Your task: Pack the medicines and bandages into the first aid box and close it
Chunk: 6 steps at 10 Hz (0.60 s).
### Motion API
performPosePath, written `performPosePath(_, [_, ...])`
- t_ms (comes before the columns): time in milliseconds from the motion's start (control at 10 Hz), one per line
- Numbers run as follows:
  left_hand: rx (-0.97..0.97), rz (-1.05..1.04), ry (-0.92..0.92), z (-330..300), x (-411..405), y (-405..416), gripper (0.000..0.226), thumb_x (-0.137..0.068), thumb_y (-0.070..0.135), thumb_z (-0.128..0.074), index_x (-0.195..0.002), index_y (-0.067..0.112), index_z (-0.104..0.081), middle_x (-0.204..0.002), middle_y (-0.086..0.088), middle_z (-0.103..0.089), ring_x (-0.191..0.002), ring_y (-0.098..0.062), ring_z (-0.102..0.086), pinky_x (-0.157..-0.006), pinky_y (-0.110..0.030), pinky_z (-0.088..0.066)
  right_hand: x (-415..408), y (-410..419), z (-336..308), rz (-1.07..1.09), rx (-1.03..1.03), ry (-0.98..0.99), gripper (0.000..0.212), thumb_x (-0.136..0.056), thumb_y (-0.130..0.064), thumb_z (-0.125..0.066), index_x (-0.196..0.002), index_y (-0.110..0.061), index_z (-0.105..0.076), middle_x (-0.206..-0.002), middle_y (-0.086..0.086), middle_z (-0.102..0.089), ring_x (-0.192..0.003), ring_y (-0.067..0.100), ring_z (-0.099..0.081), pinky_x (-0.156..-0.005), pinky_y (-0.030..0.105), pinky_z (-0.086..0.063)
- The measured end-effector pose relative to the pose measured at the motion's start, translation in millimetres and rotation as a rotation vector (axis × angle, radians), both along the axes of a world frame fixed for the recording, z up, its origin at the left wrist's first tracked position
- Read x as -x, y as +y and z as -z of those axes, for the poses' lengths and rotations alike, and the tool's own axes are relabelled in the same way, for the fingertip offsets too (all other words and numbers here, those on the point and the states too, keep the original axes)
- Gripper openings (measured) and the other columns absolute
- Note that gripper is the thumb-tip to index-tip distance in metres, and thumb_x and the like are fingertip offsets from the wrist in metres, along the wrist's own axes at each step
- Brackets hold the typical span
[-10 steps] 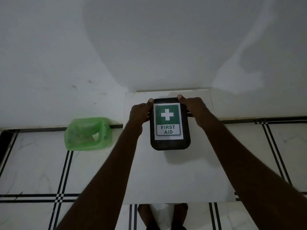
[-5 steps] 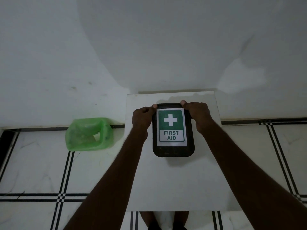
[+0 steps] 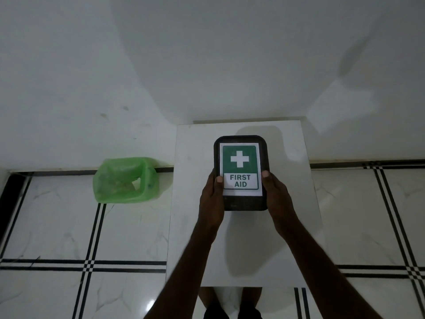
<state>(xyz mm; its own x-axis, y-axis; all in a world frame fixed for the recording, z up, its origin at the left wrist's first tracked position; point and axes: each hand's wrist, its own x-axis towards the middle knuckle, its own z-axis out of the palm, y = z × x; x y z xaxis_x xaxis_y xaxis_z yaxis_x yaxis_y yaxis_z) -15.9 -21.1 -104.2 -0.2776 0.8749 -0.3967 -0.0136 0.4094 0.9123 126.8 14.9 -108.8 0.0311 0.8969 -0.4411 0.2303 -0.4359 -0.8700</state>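
Observation:
The first aid box (image 3: pixel 241 153) is a dark, rounded-corner box with a green and white FIRST AID label on its lid. It lies shut on the white table (image 3: pixel 253 245), toward the far middle. My left hand (image 3: pixel 212 196) grips its near left side with the thumb on the lid. My right hand (image 3: pixel 274 194) holds the near right side the same way. No medicines or bandages are visible outside the box.
A green plastic container (image 3: pixel 125 180) lies on its side on the tiled floor left of the table, by the white wall (image 3: pixel 207 65). My feet show below the table's near edge.
Both hands have slid from the box's far corners down to its near sides. The box lies a little nearer to me on the table.

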Motion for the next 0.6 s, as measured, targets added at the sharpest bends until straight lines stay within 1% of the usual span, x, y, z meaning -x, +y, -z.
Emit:
performPosePath(100, [-0.010, -0.020, 0.008, 3, -5, 5, 0.040, -0.107, 0.034, -0.034, -0.140, 0.018, -0.051, -0.125, -0.003, -0.069, -0.110, -0.014, -0.068, -0.086, -0.022, -0.060, -2, 3, 3, 0.005, -0.007, 0.018, 0.033, -0.102, -0.040, -0.032, -0.117, -0.025, -0.058, -0.098, -0.002, -0.068, -0.084, 0.005, -0.066, -0.067, 0.015, -0.051])
performPosePath(200, [0.003, -0.008, 0.026, 5, -8, 12, 0.041, -0.107, 0.036, -0.033, -0.140, 0.019, -0.050, -0.125, -0.002, -0.069, -0.111, -0.016, -0.068, -0.088, -0.027, -0.060, -3, 12, 3, 0.018, -0.005, 0.009, 0.041, -0.102, -0.042, -0.032, -0.122, -0.020, -0.059, -0.101, -0.001, -0.068, -0.084, 0.006, -0.065, -0.067, 0.016, -0.048])
performPosePath(300, [0.027, 0.033, 0.061, -3, -8, 17, 0.041, -0.106, 0.038, -0.034, -0.140, 0.021, -0.051, -0.128, -0.002, -0.067, -0.114, -0.020, -0.066, -0.092, -0.033, -0.059, -9, 18, -1, 0.010, 0.018, 0.013, 0.044, -0.100, -0.046, -0.033, -0.120, -0.018, -0.060, -0.106, 0.002, -0.070, -0.088, 0.012, -0.067, -0.075, 0.025, -0.053])
performPosePath(400, [0.042, 0.046, 0.224, -27, -2, 16, 0.040, -0.106, 0.033, -0.039, -0.140, 0.017, -0.051, -0.121, 0.006, -0.063, -0.109, -0.014, -0.061, -0.072, -0.002, -0.049, -18, 17, -11, -0.005, 0.024, -0.037, 0.047, -0.098, -0.050, -0.037, -0.118, -0.016, -0.063, -0.110, 0.007, -0.071, -0.099, 0.023, -0.068, -0.092, 0.044, -0.054])
performPosePath(500, [-0.041, -0.011, 0.470, -52, 14, 17, 0.040, -0.103, 0.034, -0.048, -0.137, 0.014, -0.055, -0.116, 0.000, -0.068, -0.103, -0.014, -0.061, -0.078, -0.011, -0.047, -22, 20, -38, -0.034, -0.078, -0.143, 0.062, -0.091, -0.062, -0.040, -0.124, -0.013, -0.058, -0.118, 0.009, -0.068, -0.109, 0.027, -0.065, -0.096, 0.045, -0.053])
performPosePath(600, [-0.152, 0.017, 0.604, -77, 28, 16, 0.037, -0.098, 0.035, -0.056, -0.127, 0.013, -0.063, -0.116, -0.008, -0.071, -0.109, -0.022, -0.066, -0.095, -0.038, -0.052, -22, 18, -78, -0.082, -0.197, -0.296, 0.062, -0.092, -0.057, -0.044, -0.138, -0.015, -0.048, -0.139, 0.008, -0.056, -0.126, 0.025, -0.054, -0.106, 0.042, -0.044])
